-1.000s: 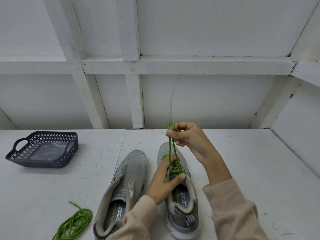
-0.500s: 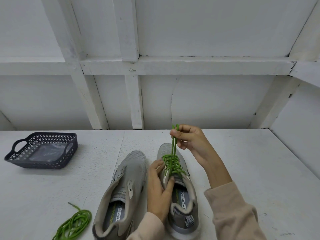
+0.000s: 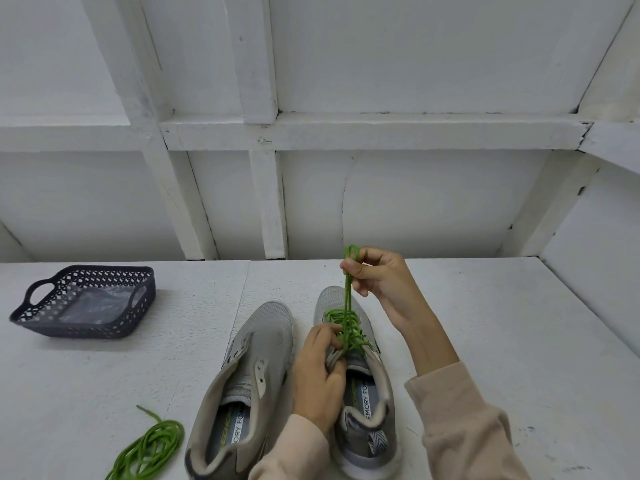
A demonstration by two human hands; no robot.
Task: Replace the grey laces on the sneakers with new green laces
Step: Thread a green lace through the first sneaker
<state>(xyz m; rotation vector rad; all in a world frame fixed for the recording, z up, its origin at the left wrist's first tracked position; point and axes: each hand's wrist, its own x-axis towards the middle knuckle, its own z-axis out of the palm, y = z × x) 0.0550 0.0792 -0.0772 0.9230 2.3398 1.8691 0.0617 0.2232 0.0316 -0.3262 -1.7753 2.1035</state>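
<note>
Two grey sneakers stand side by side on the white table, toes pointing away from me. The left sneaker [image 3: 256, 368] has no lace in it. The right sneaker [image 3: 363, 393] carries a green lace [image 3: 347, 327] threaded through its eyelets. My right hand [image 3: 377, 282] pinches both ends of that lace and holds them taut above the toe. My left hand [image 3: 318, 372] grips the inner side of the right sneaker at the eyelets, fingers by the lacing. A second green lace [image 3: 152, 448] lies coiled at the near left.
A dark perforated basket [image 3: 83, 303] with a clear plastic bag inside sits at the far left of the table [image 3: 519, 341]. A white panelled wall [image 3: 311, 202] rises right behind the table's back edge.
My right hand stays pinching the lace ends, shifting slightly. My left hand slid along the inner side of the right sneaker and now grips it at the eyelets.
</note>
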